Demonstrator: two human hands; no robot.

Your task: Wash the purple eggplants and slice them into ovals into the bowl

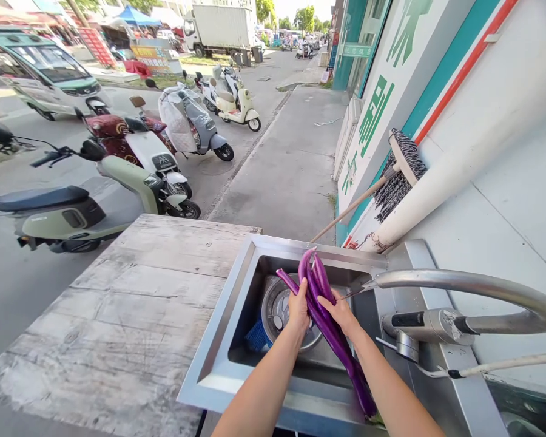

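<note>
1. Long, slender, glossy purple eggplants (328, 328) slant from the centre to the lower right of the frame, above the rectangular stainless-steel sink (213, 365).
2. The left hand (299, 308), at centre, has its fingers closed around them.
3. The right hand (340, 312), just right of it, grips them too, fingers mostly hidden.
4. Beneath, near centre, a round silver metal bowl (266, 317) sits by a blue mesh cloth (256, 335).
</note>
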